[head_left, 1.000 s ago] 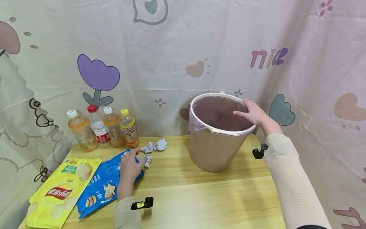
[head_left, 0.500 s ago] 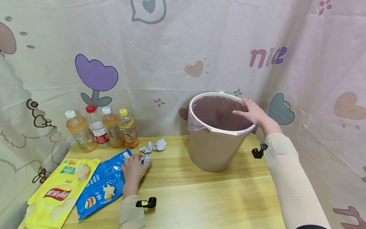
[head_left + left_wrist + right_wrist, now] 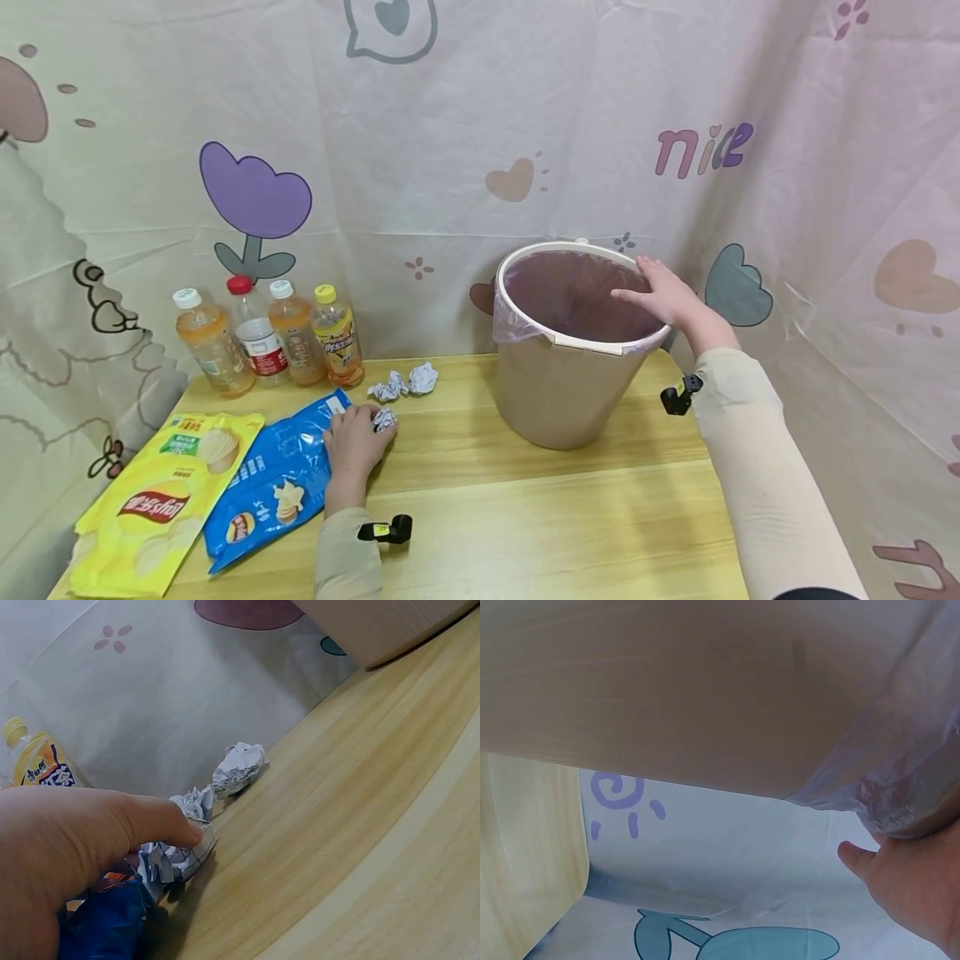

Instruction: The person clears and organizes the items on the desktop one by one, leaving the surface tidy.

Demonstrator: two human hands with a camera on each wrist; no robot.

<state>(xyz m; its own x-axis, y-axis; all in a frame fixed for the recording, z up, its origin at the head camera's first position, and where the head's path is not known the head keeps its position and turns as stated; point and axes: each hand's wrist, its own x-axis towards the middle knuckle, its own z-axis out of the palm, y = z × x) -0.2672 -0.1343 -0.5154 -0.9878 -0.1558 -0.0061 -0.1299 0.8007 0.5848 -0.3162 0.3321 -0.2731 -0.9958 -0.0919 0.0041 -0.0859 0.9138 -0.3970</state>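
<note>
My left hand (image 3: pixel 354 450) pinches a crumpled paper ball (image 3: pixel 384 418) beside the top end of a blue chip bag (image 3: pixel 272 483). From the left wrist view, a finger (image 3: pixel 161 820) presses along that paper ball (image 3: pixel 176 859). Behind it on the table lie two more crumpled paper balls, a smaller one (image 3: pixel 388 387) and a rounder one (image 3: pixel 423 379). My right hand (image 3: pixel 670 302) rests on the rim of a beige trash can (image 3: pixel 562 400) lined with a thin purple bag, its fingers straight. In the right wrist view, this hand (image 3: pixel 919 885) touches the lined rim.
Several bottles stand at the back left, among them a yellow-capped one (image 3: pixel 339 342) and a red-capped one (image 3: pixel 258 337). A yellow chip bag (image 3: pixel 161 508) overlaps the blue one. A printed cloth (image 3: pixel 420 150) hangs behind the wooden table (image 3: pixel 525 533).
My left hand has moved right and slightly down, and its fingers have closed on the nearest paper ball. The right hand and the trash can have stayed in place.
</note>
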